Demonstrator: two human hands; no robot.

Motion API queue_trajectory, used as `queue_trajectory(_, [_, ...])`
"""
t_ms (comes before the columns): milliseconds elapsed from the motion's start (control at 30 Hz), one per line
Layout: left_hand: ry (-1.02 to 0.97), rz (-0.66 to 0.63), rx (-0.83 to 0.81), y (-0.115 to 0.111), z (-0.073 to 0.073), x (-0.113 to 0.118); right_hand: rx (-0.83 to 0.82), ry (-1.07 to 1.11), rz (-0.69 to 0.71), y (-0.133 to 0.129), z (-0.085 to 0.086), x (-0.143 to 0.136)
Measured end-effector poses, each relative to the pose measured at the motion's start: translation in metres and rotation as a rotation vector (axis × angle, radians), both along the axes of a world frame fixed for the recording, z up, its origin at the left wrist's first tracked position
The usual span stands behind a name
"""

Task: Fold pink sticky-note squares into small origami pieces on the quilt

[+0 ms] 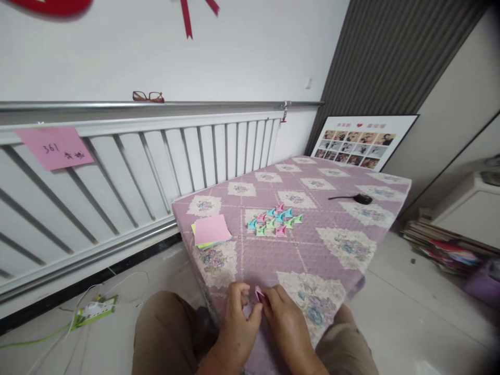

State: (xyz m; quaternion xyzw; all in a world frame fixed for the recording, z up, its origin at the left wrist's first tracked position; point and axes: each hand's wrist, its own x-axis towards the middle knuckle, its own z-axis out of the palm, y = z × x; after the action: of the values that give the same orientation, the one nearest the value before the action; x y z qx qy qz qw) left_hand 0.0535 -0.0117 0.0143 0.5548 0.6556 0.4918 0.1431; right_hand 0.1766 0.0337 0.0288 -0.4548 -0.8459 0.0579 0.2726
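Note:
A small folded pink paper piece point(259, 295) stands out from the fingertips of my right hand point(284, 319), which pinches it near the table's front edge. My left hand point(239, 319) is just beside it, fingers curled, thumb held apart from them and pointing toward the piece; nothing shows in its grasp. Farther up the table sits a cluster of several small folded paper pieces point(279, 217) in pink, blue and green, arranged in slanting rows. To their left lies a stack of square paper sheets point(211, 230), pink on top, with yellow and blue edges peeking out.
A purple floral cloth covers the table point(269, 260). Near its right side rests a black object with a thin tail point(362, 198). Behind stand a white radiator point(187, 156) and a photo board point(363, 140). A power strip point(95, 312) with cables lies on the floor at left.

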Motion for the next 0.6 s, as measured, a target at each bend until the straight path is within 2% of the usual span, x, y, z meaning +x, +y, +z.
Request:
queue_trajectory(100, [-0.099,-0.04,-0.046,0.001,-0.002,0.012,-0.034,0.191,-0.057,-0.001,0.001,0.0])
queue_trajectory(267, [-0.097,-0.06,-0.019,0.0,0.001,0.019,-0.154,0.388,-0.15,-0.006,0.0,-0.001])
queue_trajectory(467, [-0.071,-0.051,0.069,-0.001,-0.006,0.021,-0.271,0.489,-0.174,-0.01,0.002,-0.002])
queue_trajectory(600, [-0.12,0.007,0.109,0.004,-0.008,0.022,-0.294,0.51,-0.171,-0.013,0.005,-0.005])
